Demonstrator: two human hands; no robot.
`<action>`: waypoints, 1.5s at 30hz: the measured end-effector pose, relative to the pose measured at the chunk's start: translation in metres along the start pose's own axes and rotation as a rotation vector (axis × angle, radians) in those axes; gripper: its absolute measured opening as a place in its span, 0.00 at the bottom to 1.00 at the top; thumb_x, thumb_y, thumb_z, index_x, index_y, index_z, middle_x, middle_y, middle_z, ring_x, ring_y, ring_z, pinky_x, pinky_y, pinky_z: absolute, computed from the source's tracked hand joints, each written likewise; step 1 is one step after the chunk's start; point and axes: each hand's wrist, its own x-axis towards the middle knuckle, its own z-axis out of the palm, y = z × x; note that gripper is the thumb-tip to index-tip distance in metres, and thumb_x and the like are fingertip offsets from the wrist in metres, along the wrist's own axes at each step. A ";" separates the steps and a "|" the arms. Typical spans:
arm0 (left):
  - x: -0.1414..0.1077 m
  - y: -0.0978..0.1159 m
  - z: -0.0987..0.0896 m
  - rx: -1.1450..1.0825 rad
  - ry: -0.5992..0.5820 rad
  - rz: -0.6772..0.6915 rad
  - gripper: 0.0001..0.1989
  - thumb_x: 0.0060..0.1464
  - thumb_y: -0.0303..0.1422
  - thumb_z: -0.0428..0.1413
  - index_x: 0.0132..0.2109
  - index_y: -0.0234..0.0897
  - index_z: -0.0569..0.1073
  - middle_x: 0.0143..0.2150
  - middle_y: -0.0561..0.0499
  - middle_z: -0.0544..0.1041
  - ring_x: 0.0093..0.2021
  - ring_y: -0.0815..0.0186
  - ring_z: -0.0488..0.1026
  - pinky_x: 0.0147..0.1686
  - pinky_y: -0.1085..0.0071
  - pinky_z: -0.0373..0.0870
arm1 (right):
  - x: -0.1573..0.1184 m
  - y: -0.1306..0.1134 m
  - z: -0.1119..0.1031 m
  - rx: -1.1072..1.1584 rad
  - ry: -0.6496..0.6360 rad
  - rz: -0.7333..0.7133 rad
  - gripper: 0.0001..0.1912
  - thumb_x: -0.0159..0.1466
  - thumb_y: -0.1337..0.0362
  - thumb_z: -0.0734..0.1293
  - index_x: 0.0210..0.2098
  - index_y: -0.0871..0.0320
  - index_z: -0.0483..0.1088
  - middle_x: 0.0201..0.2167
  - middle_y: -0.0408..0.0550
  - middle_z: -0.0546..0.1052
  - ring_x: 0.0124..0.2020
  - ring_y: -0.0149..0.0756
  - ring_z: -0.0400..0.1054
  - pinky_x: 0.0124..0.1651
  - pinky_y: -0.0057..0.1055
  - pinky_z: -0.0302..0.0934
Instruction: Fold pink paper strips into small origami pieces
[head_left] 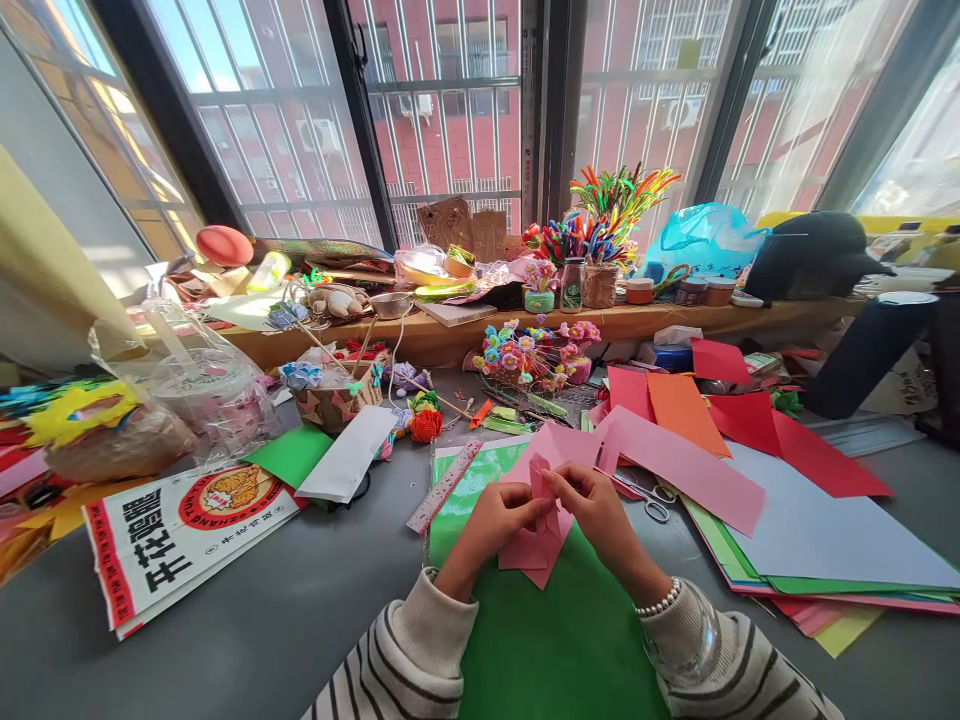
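Note:
Between my two hands is a small folded piece of pink paper (539, 478), held upright. My left hand (504, 515) pinches its lower left side between thumb and fingers. At its upper right edge, the closed fingertips of my right hand (588, 500) grip the same paper. Under the hands lie loose pink paper pieces (541, 572) on a green sheet (555, 650). Just to the right, a pair of scissors (657, 508) rests partly beneath a long pink strip (697, 465). A patterned ruler (445, 487) lies left of my left hand.
Stacked coloured paper (832, 530) covers the right side of the grey table (300, 640). A printed paper bag (195, 535) lies left, near a flower basket (337, 400). Pipe-cleaner flowers (525, 355) stand behind the hands. A dark bottle (866, 355) leans at far right.

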 end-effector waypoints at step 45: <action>0.003 -0.007 -0.001 -0.313 0.326 0.002 0.11 0.38 0.38 0.57 0.22 0.32 0.70 0.20 0.53 0.68 0.24 0.69 0.65 0.29 0.72 0.63 | 0.001 0.003 0.005 -0.311 -0.162 -0.095 0.18 0.59 0.54 0.55 0.20 0.58 0.64 0.20 0.45 0.70 0.22 0.31 0.61 0.26 0.27 0.53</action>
